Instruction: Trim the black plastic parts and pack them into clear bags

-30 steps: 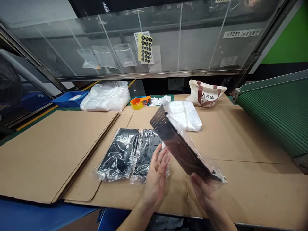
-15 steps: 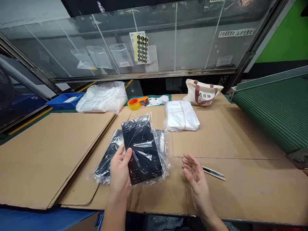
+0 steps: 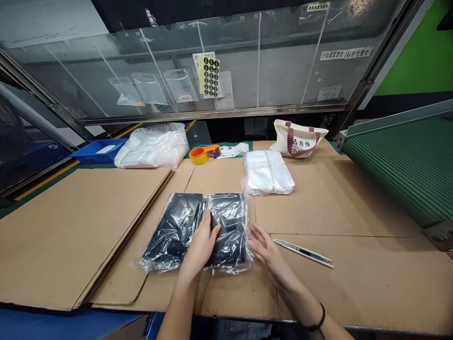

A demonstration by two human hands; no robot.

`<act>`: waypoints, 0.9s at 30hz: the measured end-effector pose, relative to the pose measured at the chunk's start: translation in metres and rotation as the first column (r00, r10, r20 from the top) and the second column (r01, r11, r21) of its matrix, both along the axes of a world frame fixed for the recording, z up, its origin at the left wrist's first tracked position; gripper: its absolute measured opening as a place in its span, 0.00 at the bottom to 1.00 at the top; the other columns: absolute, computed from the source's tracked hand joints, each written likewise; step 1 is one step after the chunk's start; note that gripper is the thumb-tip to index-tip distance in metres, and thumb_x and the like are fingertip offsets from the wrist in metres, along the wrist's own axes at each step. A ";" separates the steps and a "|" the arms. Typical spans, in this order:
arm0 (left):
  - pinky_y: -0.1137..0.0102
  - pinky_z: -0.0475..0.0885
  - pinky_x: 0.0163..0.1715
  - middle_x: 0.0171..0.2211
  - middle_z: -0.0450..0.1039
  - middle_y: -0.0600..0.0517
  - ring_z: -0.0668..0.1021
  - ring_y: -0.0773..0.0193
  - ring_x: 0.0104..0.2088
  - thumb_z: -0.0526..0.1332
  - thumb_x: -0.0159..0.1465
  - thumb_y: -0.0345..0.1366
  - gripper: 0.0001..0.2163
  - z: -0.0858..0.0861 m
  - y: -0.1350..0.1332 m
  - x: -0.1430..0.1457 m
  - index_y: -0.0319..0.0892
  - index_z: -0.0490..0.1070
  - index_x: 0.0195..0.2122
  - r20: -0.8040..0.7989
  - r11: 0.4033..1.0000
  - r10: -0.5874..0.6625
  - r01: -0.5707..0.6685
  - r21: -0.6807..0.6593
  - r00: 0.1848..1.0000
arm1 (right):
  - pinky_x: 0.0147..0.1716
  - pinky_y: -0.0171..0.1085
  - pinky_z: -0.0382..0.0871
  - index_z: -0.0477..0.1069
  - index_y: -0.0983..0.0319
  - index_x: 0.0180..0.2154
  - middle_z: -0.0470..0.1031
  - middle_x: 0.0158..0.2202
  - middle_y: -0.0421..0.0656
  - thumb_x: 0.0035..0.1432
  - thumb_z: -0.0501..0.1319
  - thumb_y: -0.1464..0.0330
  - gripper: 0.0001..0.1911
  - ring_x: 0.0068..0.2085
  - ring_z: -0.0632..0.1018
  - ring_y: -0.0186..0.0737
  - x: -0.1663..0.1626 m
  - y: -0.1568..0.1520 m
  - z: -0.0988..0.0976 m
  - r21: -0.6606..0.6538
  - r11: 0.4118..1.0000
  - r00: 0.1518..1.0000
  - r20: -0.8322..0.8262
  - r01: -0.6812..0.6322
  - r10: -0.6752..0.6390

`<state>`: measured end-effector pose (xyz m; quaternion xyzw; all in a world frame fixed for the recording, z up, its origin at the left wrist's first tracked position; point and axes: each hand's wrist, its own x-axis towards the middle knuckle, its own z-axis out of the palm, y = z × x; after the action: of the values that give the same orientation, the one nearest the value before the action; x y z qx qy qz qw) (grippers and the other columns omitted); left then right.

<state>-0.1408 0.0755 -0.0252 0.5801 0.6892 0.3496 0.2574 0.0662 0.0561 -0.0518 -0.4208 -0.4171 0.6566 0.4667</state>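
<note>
Loosely spread, hands (image 3: 201, 243) flanking a clear bag (image 3: 231, 270), black panel (image 3: 228, 248) inside, second filled bag (image 3: 173, 231) alongside

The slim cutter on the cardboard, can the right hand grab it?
Probably yes: the slim cutter lies close beside the right hand, which looks open, and nothing visible covers it.

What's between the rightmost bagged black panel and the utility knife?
The right hand. The head view shows it between the rightmost bagged black panel and the utility knife, on the cardboard side.
</note>
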 end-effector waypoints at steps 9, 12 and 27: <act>0.57 0.48 0.65 0.66 0.53 0.42 0.56 0.52 0.66 0.60 0.61 0.47 0.32 -0.003 -0.009 0.008 0.42 0.55 0.64 0.265 0.999 0.042 -0.039 -0.016 0.963 | 0.48 0.49 0.73 0.69 0.62 0.50 0.74 0.53 0.54 0.40 0.73 0.61 0.34 0.50 0.78 0.52 -0.020 0.037 0.015 -0.103 0.995 0.995 -0.093 0.019 -0.028; 0.58 0.51 0.65 0.66 0.54 0.43 0.57 0.52 0.66 0.61 0.61 0.47 0.31 -0.009 -0.017 0.010 0.44 0.57 0.63 0.418 0.997 0.063 -0.074 0.010 0.906 | 0.45 0.48 0.74 0.72 0.63 0.42 0.80 0.42 0.50 0.39 0.73 0.63 0.26 0.43 0.81 0.50 -0.020 0.044 0.018 -0.120 0.993 0.996 -0.094 -0.017 0.005; 0.60 0.74 0.49 0.44 0.78 0.47 0.78 0.52 0.47 0.71 0.49 0.51 0.31 0.006 -0.048 0.032 0.44 0.69 0.52 0.820 0.963 0.065 -0.251 0.098 0.569 | 0.55 0.47 0.67 0.70 0.56 0.54 0.76 0.52 0.44 0.55 0.66 0.60 0.25 0.53 0.75 0.46 0.001 0.009 0.059 0.303 0.912 0.958 0.021 -0.278 0.285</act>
<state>-0.1083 0.0280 -0.0194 0.3156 0.5057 0.6651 0.4498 0.0677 0.0655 0.0070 -0.2722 -0.5633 0.6502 0.4311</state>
